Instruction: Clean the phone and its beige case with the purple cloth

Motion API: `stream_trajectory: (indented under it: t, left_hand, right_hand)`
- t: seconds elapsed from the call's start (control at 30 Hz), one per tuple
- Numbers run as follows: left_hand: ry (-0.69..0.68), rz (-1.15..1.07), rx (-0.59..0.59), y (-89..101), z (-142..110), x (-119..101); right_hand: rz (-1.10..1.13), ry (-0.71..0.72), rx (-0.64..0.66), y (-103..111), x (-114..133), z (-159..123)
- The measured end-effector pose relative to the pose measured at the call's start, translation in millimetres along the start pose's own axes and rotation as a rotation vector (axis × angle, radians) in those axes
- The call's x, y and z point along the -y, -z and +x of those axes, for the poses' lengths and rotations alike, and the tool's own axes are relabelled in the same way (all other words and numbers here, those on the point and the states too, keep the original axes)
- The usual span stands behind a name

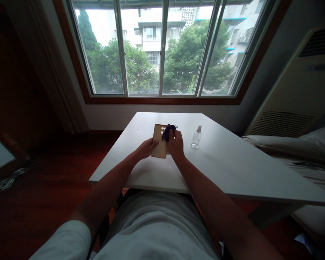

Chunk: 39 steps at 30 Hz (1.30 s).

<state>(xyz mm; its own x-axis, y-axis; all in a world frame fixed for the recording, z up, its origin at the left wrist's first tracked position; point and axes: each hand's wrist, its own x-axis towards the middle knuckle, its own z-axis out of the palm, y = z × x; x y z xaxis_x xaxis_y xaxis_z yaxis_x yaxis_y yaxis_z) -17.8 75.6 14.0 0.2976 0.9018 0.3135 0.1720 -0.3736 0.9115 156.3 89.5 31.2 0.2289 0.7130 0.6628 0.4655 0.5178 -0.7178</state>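
Observation:
A gold-coloured phone (158,141) with its back up is held over the white table (233,162). My left hand (147,148) grips its lower left edge, fingers closed round it. My right hand (176,143) is closed on a dark purple cloth (168,131) and presses it on the phone's upper right part, near the camera holes. A small clear spray bottle (196,137) stands upright on the table just right of my right hand.
A wide window (162,50) fills the wall behind the table. A standing air conditioner (298,83) is at the right, with a bed and pillow (295,144) below it. Dark wooden floor and cables (5,180) lie to the left.

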Motion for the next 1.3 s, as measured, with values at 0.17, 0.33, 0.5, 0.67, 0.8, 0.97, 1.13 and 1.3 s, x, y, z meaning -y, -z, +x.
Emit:
stream_trajectory:
  t: [0.17, 0.33, 0.5, 0.67, 0.8, 0.97, 1.13, 1.3]
  left_hand:
    - [0.077, 0.106, -0.039, 4.3, -1, -1]
    - [0.152, 0.241, -0.001, 7.2, -3, -2]
    - [0.194, 0.336, 0.051, 5.7, -4, -4]
    - [0.204, 0.391, 0.073, 4.8, -4, -4]
    - [0.209, 0.419, 0.096, 4.6, -4, -1]
    - [0.233, 0.453, 0.148, 3.9, -4, 0]
    - [0.256, 0.484, 0.176, 4.3, -6, -4]
    - [0.270, 0.494, 0.194, 4.2, -8, -7]
  right_hand:
    - [-0.027, 0.011, -0.161, 9, -3, 8]
    - [-0.019, -0.008, -0.132, 8, -9, 8]
    - [-0.069, 0.001, 0.028, -1, -19, 3]
    - [-0.195, 0.027, 0.253, -7, -23, 1]
    - [-0.313, 0.019, 0.398, -8, -22, -3]
    - [-0.432, -0.028, 0.532, -8, -22, -5]
    - [-0.432, -0.026, 0.668, -4, -23, 1]
    - [-0.390, -0.033, 0.725, 0, -24, 5]
